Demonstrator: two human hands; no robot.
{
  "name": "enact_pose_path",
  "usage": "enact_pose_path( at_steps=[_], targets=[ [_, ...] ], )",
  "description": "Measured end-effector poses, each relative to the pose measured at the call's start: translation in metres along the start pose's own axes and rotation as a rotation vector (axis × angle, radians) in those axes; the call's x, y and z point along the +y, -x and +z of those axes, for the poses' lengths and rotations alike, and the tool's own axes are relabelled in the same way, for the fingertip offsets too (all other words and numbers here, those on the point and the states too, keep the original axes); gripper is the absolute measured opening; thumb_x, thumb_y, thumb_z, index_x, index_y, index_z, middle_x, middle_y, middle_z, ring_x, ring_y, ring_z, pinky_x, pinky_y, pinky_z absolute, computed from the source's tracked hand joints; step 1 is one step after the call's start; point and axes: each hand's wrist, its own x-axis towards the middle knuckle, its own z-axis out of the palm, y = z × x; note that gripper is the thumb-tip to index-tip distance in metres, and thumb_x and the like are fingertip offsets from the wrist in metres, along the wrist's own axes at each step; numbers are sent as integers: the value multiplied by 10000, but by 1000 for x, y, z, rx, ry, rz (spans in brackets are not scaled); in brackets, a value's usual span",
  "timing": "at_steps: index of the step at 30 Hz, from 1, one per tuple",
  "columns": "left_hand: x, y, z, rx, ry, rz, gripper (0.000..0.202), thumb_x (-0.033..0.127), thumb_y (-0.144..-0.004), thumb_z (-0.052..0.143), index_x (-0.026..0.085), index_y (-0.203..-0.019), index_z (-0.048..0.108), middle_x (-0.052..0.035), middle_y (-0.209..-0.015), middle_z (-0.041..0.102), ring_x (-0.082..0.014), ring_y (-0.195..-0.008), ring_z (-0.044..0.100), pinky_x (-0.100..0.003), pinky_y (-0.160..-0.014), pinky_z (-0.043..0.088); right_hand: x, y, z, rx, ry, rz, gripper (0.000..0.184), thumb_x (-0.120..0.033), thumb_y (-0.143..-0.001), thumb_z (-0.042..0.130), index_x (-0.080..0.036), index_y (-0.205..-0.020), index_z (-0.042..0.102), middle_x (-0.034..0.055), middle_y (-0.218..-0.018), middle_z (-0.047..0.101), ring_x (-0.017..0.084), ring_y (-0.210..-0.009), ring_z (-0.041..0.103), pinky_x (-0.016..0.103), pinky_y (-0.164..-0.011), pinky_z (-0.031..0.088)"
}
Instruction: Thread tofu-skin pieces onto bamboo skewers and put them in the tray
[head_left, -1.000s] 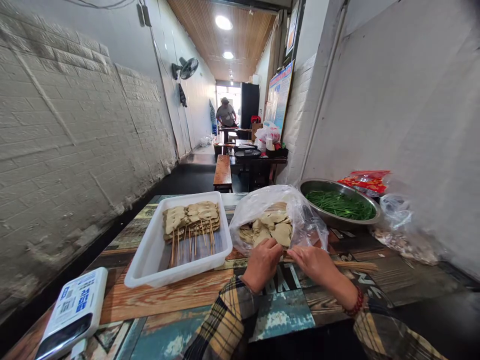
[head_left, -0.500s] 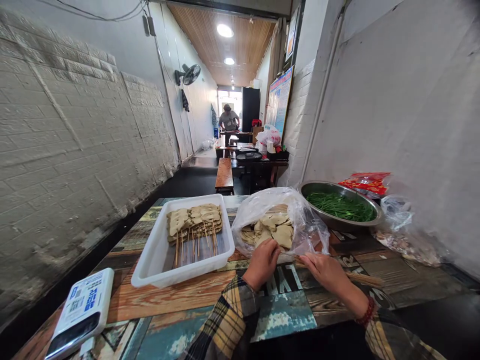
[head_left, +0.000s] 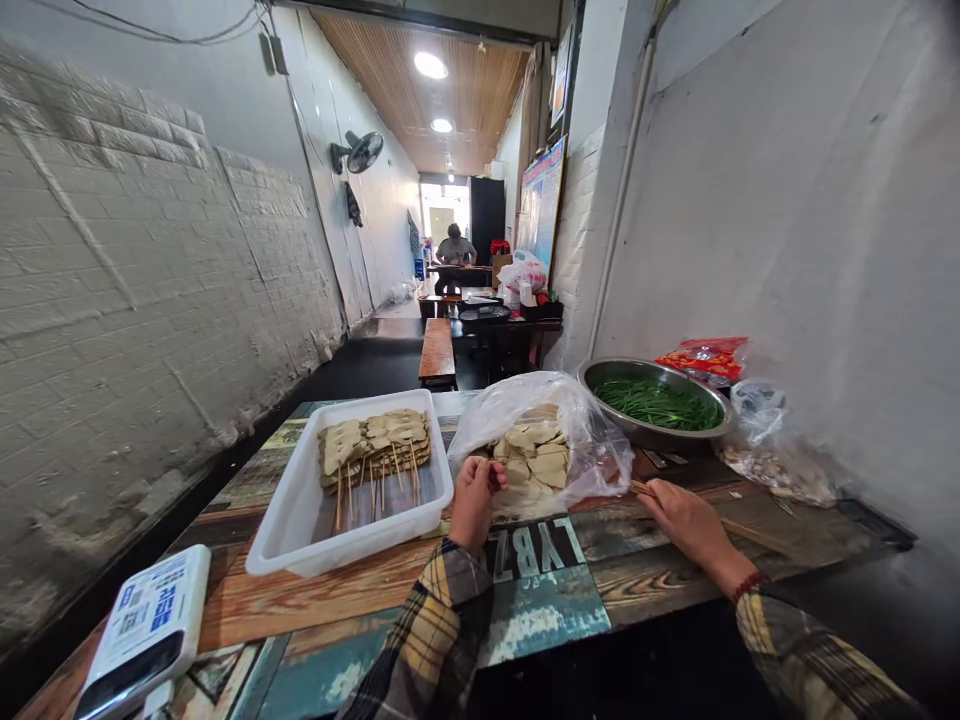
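Note:
My left hand (head_left: 474, 500) is curled shut at the mouth of a clear plastic bag (head_left: 592, 450) that holds pale flat tofu slices (head_left: 536, 462). What its fingers hold is hidden. My right hand (head_left: 679, 515) reaches right of the bag, its fingers closed together on thin bamboo skewers (head_left: 750, 535) that lie on the painted wooden table (head_left: 525, 610). Left of the bag stands a white plastic tray (head_left: 285, 545) with several skewered tofu pieces (head_left: 375, 440) stacked at its far end.
A metal bowl (head_left: 652, 432) of green stalks sits behind the bag, with a red packet (head_left: 701, 358) and another plastic bag (head_left: 772, 460) by the right wall. A white device (head_left: 142, 620) lies at the table's near left corner. A bench (head_left: 437, 350) and a seated person (head_left: 454, 250) are down the corridor.
My hands were together in front of the bag on one skewer. They have parted: the left went up-left to the bag's mouth, the right swung out to the skewer pile.

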Motion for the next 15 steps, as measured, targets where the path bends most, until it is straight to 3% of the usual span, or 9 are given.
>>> enact_pose_path(
  at_steps=[3, 6, 10, 15],
  targets=[
    [1, -1, 0, -1, 14, -21, 318, 428, -718, 685, 189, -744, 477, 16, -678, 614, -93, -559, 544, -227, -537, 451, -3, -7, 2, -2, 8, -57, 193, -265, -978, 453, -214, -1077, 611, 70, -926, 685, 225, -844, 631, 322, -729, 416],
    [1, -1, 1, -12, 18, -24, 332, 420, -699, 709, 187, -737, 476, 15, -672, 617, -96, -562, 551, -226, -535, 453, -11, -8, 0, 15, -3, -18, 333, -172, -940, 475, -212, -1260, 558, 98, -1069, 666, 241, -966, 607, 348, -803, 432],
    [1, -3, 1, -25, 13, -6, 324, 413, -697, 713, 178, -741, 494, 19, -687, 620, -85, -561, 555, -218, -543, 458, -30, 9, -13, 32, -54, 64, 382, -170, -936, 466, -200, -1311, 536, 126, -1199, 629, 267, -1099, 563, 397, -918, 425],
    [1, -3, 4, -81, -21, -7, 283, 397, -729, 687, 183, -751, 503, 14, -700, 623, -95, -567, 567, -227, -540, 464, -54, 33, -28, -10, -198, 24, 334, -192, -956, 429, -200, -1248, 591, 117, -1205, 627, 256, -1116, 565, 392, -937, 445]
  ],
)
